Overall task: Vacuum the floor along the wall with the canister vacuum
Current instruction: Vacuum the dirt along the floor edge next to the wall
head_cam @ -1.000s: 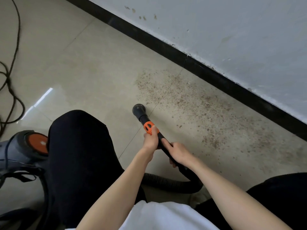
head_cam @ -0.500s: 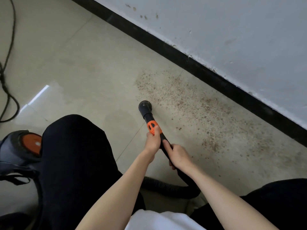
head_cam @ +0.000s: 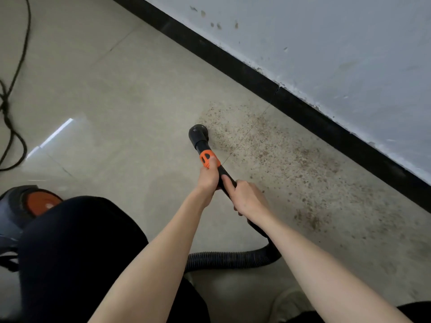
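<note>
A black vacuum nozzle (head_cam: 198, 134) with a round head sits on the beige tile floor at the left edge of a patch of brown crumbs (head_cam: 291, 164). Behind the head is an orange collar (head_cam: 206, 158). My left hand (head_cam: 208, 177) grips the black tube just below that collar, thumb on the orange part. My right hand (head_cam: 245, 198) grips the tube lower down, right behind the left. The ribbed black hose (head_cam: 233, 258) curves from under my right forearm toward my body. The canister (head_cam: 30, 203), dark with an orange disc, stands at the left, partly hidden by my knee.
A white wall (head_cam: 338, 43) with a black skirting board (head_cam: 279, 87) runs diagonally from top centre to the right edge. A black power cable (head_cam: 14, 66) loops on the floor at the far left. My black-clad knee (head_cam: 77, 248) fills the lower left.
The nozzle head has moved forward and to the right, up to the near edge of the crumb patch. Both hands keep their grip on the tube.
</note>
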The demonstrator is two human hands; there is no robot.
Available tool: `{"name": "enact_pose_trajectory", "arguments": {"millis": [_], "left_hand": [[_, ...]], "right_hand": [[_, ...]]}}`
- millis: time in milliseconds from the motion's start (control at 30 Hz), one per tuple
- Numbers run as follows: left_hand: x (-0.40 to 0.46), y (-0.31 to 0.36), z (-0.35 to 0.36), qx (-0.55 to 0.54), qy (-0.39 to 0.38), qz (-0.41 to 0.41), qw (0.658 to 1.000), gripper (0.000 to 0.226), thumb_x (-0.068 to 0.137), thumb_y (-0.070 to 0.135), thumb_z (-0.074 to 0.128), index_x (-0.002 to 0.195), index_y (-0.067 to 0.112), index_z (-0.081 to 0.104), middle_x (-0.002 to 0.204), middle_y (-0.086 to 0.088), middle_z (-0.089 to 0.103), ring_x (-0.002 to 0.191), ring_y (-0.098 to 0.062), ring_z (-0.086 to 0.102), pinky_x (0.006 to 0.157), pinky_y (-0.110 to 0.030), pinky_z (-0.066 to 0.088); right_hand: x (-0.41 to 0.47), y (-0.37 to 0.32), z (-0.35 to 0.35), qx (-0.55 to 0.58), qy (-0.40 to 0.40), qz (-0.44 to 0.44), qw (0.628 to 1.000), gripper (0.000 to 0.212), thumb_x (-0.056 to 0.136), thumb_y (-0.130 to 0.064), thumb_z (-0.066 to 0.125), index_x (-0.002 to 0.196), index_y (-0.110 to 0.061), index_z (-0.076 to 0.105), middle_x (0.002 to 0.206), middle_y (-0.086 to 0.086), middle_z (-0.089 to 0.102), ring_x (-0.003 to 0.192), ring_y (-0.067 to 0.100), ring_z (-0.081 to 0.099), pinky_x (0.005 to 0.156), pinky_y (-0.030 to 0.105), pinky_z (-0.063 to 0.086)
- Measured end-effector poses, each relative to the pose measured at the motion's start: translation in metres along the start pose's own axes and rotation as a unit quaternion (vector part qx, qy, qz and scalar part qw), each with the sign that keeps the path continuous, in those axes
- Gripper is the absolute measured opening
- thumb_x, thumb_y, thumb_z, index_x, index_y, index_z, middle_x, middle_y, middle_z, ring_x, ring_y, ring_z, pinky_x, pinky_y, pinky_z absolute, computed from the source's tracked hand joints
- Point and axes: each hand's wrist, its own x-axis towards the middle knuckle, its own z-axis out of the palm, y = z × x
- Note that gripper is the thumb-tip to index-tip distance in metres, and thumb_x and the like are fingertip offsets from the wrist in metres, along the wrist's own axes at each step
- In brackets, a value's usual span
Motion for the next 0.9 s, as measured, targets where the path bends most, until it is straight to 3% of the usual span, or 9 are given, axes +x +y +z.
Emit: {"name": "enact_pose_trajectory", "arguments": {"millis": [133, 267, 333, 433, 600, 900], "left_hand": [[0.003, -0.002, -0.005, -0.012, 0.008, -0.006, 1.000, 0.034, 0.099, 0.041, 0.034, 0.088, 0.012, 0.049, 0.080, -0.004, 0.050, 0.076, -0.019, 0.054, 0.078, -0.037, 0.049], [-0.006, -0.022, -0.008, -0.003, 0.022, -0.008, 1.000, 0.036, 0.098, 0.043, 0.035, 0.081, 0.015, 0.051, 0.079, -0.004, 0.052, 0.078, -0.020, 0.054, 0.082, -0.039, 0.049], [-0.006, -0.022, -0.007, 0.005, 0.029, -0.006, 1.000, 0.037, 0.097, 0.044, 0.035, 0.081, 0.015, 0.051, 0.079, -0.004, 0.054, 0.078, -0.020, 0.055, 0.085, -0.040, 0.050], [0.005, -0.007, -0.008, -0.002, 0.029, -0.002, 1.000, 0.035, 0.097, 0.043, 0.037, 0.082, 0.015, 0.051, 0.079, -0.003, 0.053, 0.075, -0.018, 0.055, 0.082, -0.039, 0.050], [0.031, 0.024, -0.017, -0.075, 0.014, -0.020, 0.997, 0.042, 0.099, 0.044, 0.038, 0.113, 0.006, 0.049, 0.089, -0.006, 0.056, 0.078, -0.017, 0.057, 0.065, -0.030, 0.050], [0.060, 0.049, -0.014, -0.051, -0.050, -0.011, 0.997, 0.041, 0.101, 0.045, 0.031, 0.105, 0.008, 0.049, 0.090, -0.005, 0.055, 0.079, -0.016, 0.057, 0.062, -0.027, 0.046]], "right_hand": [[-0.001, -0.008, 0.005, -0.023, 0.004, 0.002, 1.000, 0.067, 0.093, -0.070, 0.018, 0.084, -0.015, 0.056, 0.080, 0.008, 0.067, 0.073, 0.031, 0.066, 0.066, 0.036, 0.052], [-0.018, -0.003, 0.016, -0.064, 0.012, 0.010, 0.998, 0.063, 0.094, -0.069, 0.017, 0.083, -0.017, 0.051, 0.065, -0.001, 0.050, 0.058, 0.021, 0.051, 0.050, 0.032, 0.033], [-0.021, -0.004, 0.016, -0.079, 0.023, 0.014, 0.997, 0.062, 0.095, -0.068, 0.017, 0.084, -0.016, 0.050, 0.064, -0.002, 0.046, 0.060, 0.022, 0.048, 0.053, 0.033, 0.034], [-0.009, -0.015, 0.010, -0.076, 0.031, 0.002, 0.997, 0.062, 0.095, -0.068, 0.017, 0.086, -0.016, 0.049, 0.076, 0.004, 0.054, 0.069, 0.027, 0.051, 0.060, 0.034, 0.038], [0.027, -0.038, 0.002, -0.077, 0.048, -0.021, 0.996, 0.068, 0.095, -0.068, 0.018, 0.094, -0.014, 0.058, 0.098, 0.012, 0.068, 0.076, 0.030, 0.055, 0.063, 0.034, 0.036], [0.057, -0.047, -0.003, -0.055, 0.083, -0.026, 0.995, 0.072, 0.097, -0.065, 0.019, 0.105, -0.007, 0.062, 0.102, 0.015, 0.069, 0.090, 0.034, 0.063, 0.066, 0.034, 0.036]]}}
